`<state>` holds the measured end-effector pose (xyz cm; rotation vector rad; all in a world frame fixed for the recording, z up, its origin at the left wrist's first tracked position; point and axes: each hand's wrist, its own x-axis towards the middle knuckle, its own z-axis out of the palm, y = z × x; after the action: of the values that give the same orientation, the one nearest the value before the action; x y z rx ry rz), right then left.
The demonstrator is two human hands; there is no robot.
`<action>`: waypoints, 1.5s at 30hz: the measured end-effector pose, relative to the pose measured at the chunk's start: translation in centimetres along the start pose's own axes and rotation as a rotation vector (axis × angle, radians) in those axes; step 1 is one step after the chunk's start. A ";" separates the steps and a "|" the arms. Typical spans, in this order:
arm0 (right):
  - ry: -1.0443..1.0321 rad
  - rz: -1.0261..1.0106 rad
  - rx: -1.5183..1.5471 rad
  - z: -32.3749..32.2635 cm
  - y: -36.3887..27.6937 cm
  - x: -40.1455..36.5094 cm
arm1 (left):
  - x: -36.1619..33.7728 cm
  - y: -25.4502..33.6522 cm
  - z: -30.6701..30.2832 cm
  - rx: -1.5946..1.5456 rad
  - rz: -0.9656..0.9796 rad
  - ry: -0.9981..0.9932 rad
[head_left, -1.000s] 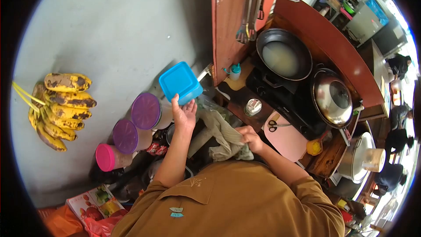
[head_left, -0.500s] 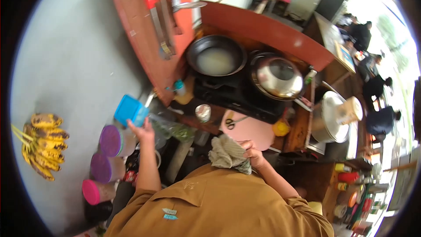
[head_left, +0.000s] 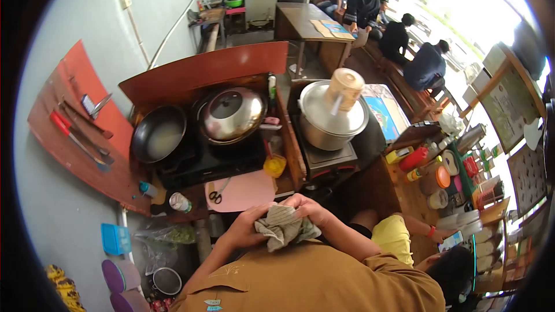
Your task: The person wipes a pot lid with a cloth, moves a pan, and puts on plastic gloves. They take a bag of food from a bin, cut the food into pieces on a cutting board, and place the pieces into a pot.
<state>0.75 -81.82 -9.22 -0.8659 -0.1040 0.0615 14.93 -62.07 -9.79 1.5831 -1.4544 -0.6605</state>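
Note:
A crumpled grey-green cloth (head_left: 282,228) is bunched up in front of my chest. My left hand (head_left: 245,226) is closed on its left side, while my right hand (head_left: 311,210) grips the upper right part with bent fingers. Just beyond the hands lies a pink cutting board (head_left: 248,192), with black-handled scissors (head_left: 216,196) on its left end. Behind that, on a black stove (head_left: 214,164), stand a dark pan (head_left: 159,134) with some pale liquid and a wok under a shiny domed lid (head_left: 233,114).
A large lidded pot (head_left: 332,124) stands to the right. A blue container (head_left: 116,238) and purple-lidded jars (head_left: 120,275) are at the left wall. At right, a seated person in yellow shorts (head_left: 393,240) holds a phone near shelves of bottles (head_left: 413,159). Other people are farther back.
My left hand has left the blue container's side and come in to the cloth. The view has swung to the right. The cloth stays in my right hand.

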 end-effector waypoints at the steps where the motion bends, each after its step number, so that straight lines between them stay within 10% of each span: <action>1: 0.032 -0.082 0.040 -0.5 -1.0 -1.0 | 2.6 -0.5 0.4 -0.007 0.022 -0.180; 5: -0.090 -0.363 0.147 -5.5 -4.2 -5.8 | 12.6 2.8 -2.6 0.004 0.008 -0.542; 8: 0.034 -0.511 0.370 -6.7 -4.8 -10.2 | 21.1 0.8 -2.5 -0.360 0.065 -0.347; 13: 0.279 -0.693 0.488 -5.8 -2.7 -14.2 | 36.4 -1.1 2.9 0.344 0.061 0.262; 18: 0.454 -0.763 0.611 -4.2 1.6 -17.0 | 44.6 -2.5 5.6 0.491 -0.158 0.221; 24: 0.586 -0.870 0.749 -3.6 5.7 -18.1 | 49.8 -6.4 6.0 0.195 0.032 0.210; 36: 0.410 -0.648 0.761 -6.5 0.8 -15.3 | 28.2 8.9 -17.4 0.159 0.128 0.053; 41: 0.300 -0.515 0.863 -8.3 0.8 -14.1 | 15.3 7.1 -23.1 0.071 -0.298 -0.163; 45: 0.638 -0.314 0.738 -9.9 1.8 -14.5 | 10.3 5.3 -21.0 0.428 -0.481 -0.425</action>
<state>-12.52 -89.57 -17.94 -0.0953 0.3661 -0.4467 31.66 -66.74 6.71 2.2685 -1.5995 -1.0636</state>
